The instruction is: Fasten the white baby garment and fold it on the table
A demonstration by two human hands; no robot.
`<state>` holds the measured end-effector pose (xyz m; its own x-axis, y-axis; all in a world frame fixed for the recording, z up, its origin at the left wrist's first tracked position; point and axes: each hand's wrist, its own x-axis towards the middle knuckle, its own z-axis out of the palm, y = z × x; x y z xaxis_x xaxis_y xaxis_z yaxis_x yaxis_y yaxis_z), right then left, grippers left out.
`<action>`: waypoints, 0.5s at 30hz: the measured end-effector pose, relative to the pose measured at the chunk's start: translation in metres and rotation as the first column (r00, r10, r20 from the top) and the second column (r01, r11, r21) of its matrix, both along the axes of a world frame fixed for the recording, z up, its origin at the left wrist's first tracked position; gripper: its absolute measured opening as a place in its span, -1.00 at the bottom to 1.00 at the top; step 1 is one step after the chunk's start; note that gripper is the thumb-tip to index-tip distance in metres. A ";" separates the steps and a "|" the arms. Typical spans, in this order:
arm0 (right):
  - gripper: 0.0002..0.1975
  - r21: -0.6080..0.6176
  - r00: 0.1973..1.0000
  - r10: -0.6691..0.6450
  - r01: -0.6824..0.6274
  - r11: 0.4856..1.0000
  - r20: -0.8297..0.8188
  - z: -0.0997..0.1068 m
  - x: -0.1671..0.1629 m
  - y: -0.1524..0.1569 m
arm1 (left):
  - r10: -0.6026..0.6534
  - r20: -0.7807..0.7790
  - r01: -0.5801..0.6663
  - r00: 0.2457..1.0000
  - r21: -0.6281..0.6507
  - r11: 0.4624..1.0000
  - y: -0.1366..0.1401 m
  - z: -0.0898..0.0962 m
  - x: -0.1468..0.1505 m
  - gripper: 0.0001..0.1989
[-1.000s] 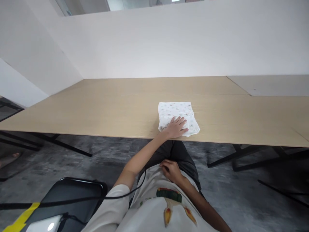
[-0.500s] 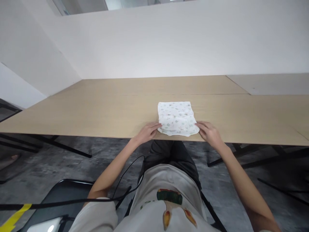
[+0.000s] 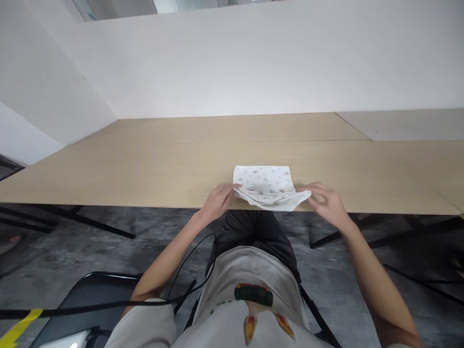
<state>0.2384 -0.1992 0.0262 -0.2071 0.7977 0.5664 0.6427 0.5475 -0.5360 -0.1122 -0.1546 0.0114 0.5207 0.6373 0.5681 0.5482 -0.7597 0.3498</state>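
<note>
A white cloth (image 3: 264,178) with a small scattered print lies at the table's front edge, its near part lifted and folded up toward me. My left hand (image 3: 219,200) pinches the cloth's left side between thumb and fingers. At the opposite side, my right hand (image 3: 328,203) grips the near right corner, which is drawn out to a point and raised off the tabletop. The near edge sags between the two hands. Part of the cloth's underside and the fold's inner layers are hidden.
The wooden table (image 3: 163,164) runs wide to both sides, up to a white wall (image 3: 232,63) behind. A black chair (image 3: 90,295) stands at lower left with a white device (image 3: 65,340) on it. A black cable (image 3: 119,304) crosses in front of my left arm.
The cloth lay flat before; its near edge is now lifted and folded, and its far edge has come nearer. My right hand has moved slightly outward with the corner.
</note>
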 end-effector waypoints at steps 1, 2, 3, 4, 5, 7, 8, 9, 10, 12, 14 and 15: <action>-0.79 -0.055 0.998 -0.049 0.046 0.997 -0.049 0.006 -0.001 0.006 | 0.029 0.043 -0.029 0.999 -0.008 1.000 0.005 0.006 0.003 -0.66; -0.76 -0.119 0.990 -0.098 0.086 0.989 -0.097 0.011 -0.001 0.016 | 0.062 0.080 -0.061 0.995 -0.025 0.998 0.012 0.011 0.005 -0.65; -0.72 -0.190 0.979 -0.145 0.117 0.975 -0.143 0.014 -0.001 0.028 | 0.095 0.108 -0.090 0.990 -0.053 0.995 0.022 0.015 0.009 -0.64; -0.68 -0.259 0.964 -0.193 0.143 0.955 -0.181 0.015 -0.002 0.042 | 0.128 0.127 -0.117 0.984 -0.090 0.989 0.034 0.018 0.012 -0.62; -0.65 -0.325 0.949 -0.236 0.160 0.932 -0.208 0.014 -0.002 0.058 | 0.157 0.135 -0.139 0.978 -0.133 0.981 0.048 0.018 0.015 -0.61; -0.64 -0.440 0.929 -0.296 0.176 0.880 -0.220 0.008 -0.002 0.088 | 0.197 0.113 -0.169 0.974 -0.220 0.961 0.076 0.012 0.020 -0.58; -0.65 -0.495 0.927 -0.311 0.173 0.851 -0.210 0.003 -0.002 0.102 | 0.208 0.086 -0.180 0.974 -0.256 0.950 0.091 0.007 0.021 -0.57; -0.67 -0.548 0.928 -0.317 0.165 0.820 -0.196 -0.002 -0.002 0.115 | 0.214 0.055 -0.190 0.975 -0.288 0.939 0.104 0.000 0.022 -0.56; -0.68 -0.598 0.930 -0.320 0.155 0.786 -0.179 -0.007 -0.002 0.127 | 0.214 0.023 -0.196 0.977 -0.314 0.929 0.117 -0.007 0.023 -0.56; -0.72 -0.667 0.932 -0.333 0.159 0.728 -0.141 -0.014 -0.002 0.146 | 0.204 -0.009 -0.194 0.979 -0.353 0.915 0.138 -0.021 0.023 -0.56; -0.78 -0.683 0.929 -0.357 0.202 0.702 -0.092 -0.018 -0.002 0.162 | 0.202 0.015 -0.182 0.979 -0.378 0.908 0.154 -0.032 0.022 -0.57; -0.81 -0.676 0.927 -0.369 0.230 0.700 -0.067 -0.020 -0.003 0.168 | 0.210 0.041 -0.178 0.977 -0.387 0.905 0.160 -0.035 0.022 -0.57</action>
